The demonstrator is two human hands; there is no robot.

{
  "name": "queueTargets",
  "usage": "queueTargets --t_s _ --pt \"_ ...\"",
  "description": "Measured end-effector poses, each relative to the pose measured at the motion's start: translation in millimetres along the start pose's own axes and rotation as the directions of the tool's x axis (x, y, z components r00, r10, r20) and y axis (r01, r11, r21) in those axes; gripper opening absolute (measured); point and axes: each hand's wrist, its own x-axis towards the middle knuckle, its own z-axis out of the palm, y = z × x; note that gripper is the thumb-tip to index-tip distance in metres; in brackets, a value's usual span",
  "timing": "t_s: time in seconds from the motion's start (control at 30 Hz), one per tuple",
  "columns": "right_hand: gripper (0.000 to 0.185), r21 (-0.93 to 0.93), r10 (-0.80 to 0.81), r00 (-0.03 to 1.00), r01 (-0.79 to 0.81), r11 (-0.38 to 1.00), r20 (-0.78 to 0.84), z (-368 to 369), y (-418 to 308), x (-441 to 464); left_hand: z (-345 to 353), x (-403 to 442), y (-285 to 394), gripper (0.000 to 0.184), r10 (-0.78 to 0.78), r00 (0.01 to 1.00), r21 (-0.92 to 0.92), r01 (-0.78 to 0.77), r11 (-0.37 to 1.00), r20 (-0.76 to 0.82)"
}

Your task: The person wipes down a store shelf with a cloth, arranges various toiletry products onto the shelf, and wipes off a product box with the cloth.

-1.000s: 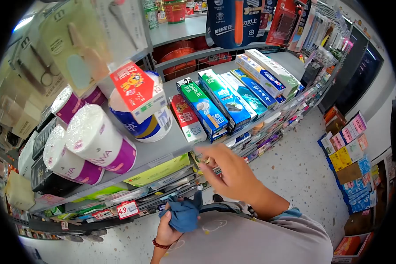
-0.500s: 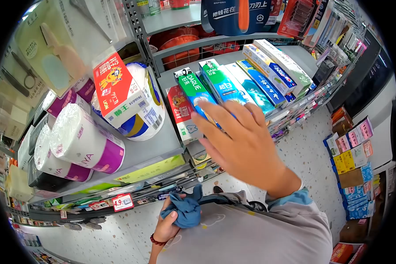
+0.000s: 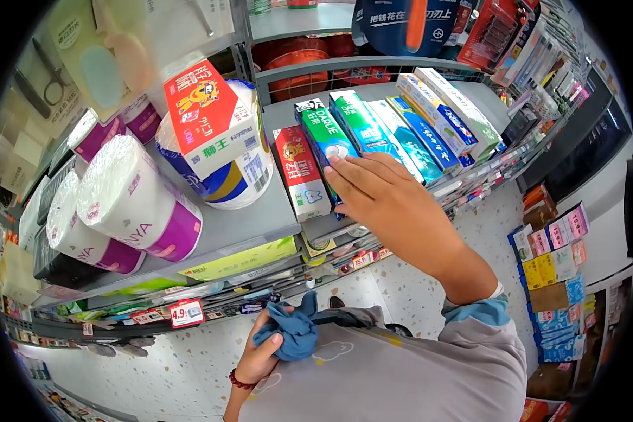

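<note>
My left hand (image 3: 260,354) is closed around a crumpled blue cloth (image 3: 293,332) low in the view, in front of the grey shirt. My right hand (image 3: 383,193) reaches over the near ends of the toothpaste boxes, fingers stretched out and lying on the green-and-blue Darlie box (image 3: 325,131). Its thumb tip shows near the box's front end; what lies under the palm is hidden. A red-and-white toothpaste box (image 3: 299,169) lies left of the fingers. Right of them is a second Darlie box (image 3: 359,119), partly covered by the hand.
More toothpaste boxes (image 3: 432,112) lie on the grey shelf, some stacked. To the left, a red box (image 3: 205,105) rests on a wrapped roll pack (image 3: 243,183), beside white-and-purple paper rolls (image 3: 137,200). A price tag (image 3: 187,314) hangs along the lower shelf edge.
My right hand has come down and its fingers now lie on the Darlie box, which sits slightly turned. The left hand still holds the cloth. The view has shifted a little.
</note>
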Motion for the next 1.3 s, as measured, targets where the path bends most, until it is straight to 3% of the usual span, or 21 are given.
queueTargets --t_s 0.1,0.2,0.37,0.5,0.57,0.7,0.77,0.97,1.0,1.07,1.2,1.3 --pt "0.054 0.044 -0.005 1.000 0.005 0.999 -0.007 -4.0 3.8 -1.5 -2.9 -2.1 -0.3 0.069 -0.001 1.000 0.013 0.001 1.000 0.005" --pt "0.044 0.069 -0.025 1.000 0.025 0.997 0.003 -7.5 3.5 0.0 -3.6 -3.2 -0.3 0.068 -0.017 1.000 0.015 0.017 1.000 0.022" --pt "0.052 -0.073 -0.104 0.994 0.101 0.992 -0.045 -2.3 -12.6 15.7 -1.4 -5.8 -1.2 0.068 -0.027 0.999 0.027 0.026 0.999 0.018" --pt "0.057 -0.056 -0.087 0.996 0.085 0.995 -0.023 18.1 -22.2 22.4 0.2 -8.9 -1.9 0.066 -0.008 1.000 0.048 0.007 0.999 0.013" --pt "0.059 -0.072 -0.084 0.992 0.091 0.993 0.091 21.7 -23.9 27.4 2.2 -9.9 -1.0 0.066 -0.003 1.000 0.056 0.002 0.998 0.015" --pt "0.059 -0.139 -0.072 0.992 0.086 0.987 0.104 27.1 -24.5 32.2 6.2 -13.6 -0.9 0.065 0.023 1.000 0.086 -0.024 0.996 0.009" --pt "0.050 0.018 -0.050 0.993 0.049 0.999 0.110 26.7 -23.4 35.5 5.6 -16.0 -3.9 0.064 0.034 0.999 0.081 -0.034 0.996 -0.002" --pt "0.040 -0.046 -0.126 0.964 0.140 0.989 0.235 26.7 -19.4 47.2 14.0 -21.7 -2.4 0.063 0.068 0.997 0.070 -0.065 0.995 -0.028" --pt "0.040 -0.046 -0.133 0.963 0.147 0.988 0.233 28.5 -20.1 46.3 14.4 -22.9 -2.3 0.062 0.068 0.997 0.067 -0.066 0.996 -0.024" --pt "0.012 -0.025 -0.183 0.981 0.185 0.983 0.063 30.6 -21.6 42.6 15.5 -24.7 -2.4 0.062 0.073 0.997 0.062 -0.071 0.996 -0.023" --pt "0.016 -0.055 -0.159 0.987 0.160 0.986 0.031 23.7 -19.4 45.4 16.8 -28.3 -4.6 0.056 0.071 0.996 -0.035 -0.072 0.997 -0.047" --pt "0.024 0.028 -0.072 0.996 0.074 0.997 -0.061 14.0 -16.7 48.2 9.4 -30.3 -11.2 0.051 0.104 0.991 -0.061 -0.109 0.992 -0.081"
